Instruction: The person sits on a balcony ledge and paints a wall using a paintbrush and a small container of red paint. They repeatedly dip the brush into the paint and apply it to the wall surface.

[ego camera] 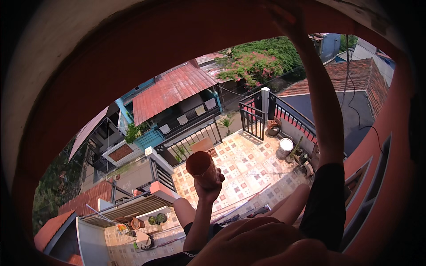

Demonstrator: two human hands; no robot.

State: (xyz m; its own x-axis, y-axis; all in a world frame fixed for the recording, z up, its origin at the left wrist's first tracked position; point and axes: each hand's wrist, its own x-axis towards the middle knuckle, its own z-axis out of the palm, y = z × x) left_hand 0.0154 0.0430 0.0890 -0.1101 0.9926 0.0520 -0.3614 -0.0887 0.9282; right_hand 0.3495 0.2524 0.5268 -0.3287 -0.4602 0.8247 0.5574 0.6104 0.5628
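My left hand [210, 186] grips a cup [207, 171] with a reddish-brown inside and smeared sides. It is held out in front of my body, mouth facing up towards me; how full it is cannot be made out. Overhead, my right arm is stretched up to a dark red painted beam [166, 36]. The right hand [286, 15] is in deep shade against that surface, so whether it holds something is not clear.
I am high above a patterned tile yard [239, 166], legs bent below me. A black metal gate [252, 119], a white-topped bucket [286, 145] and potted plants [157, 218] are down there. An orange wall [382, 159] with a hanging cable [357, 113] rises at right.
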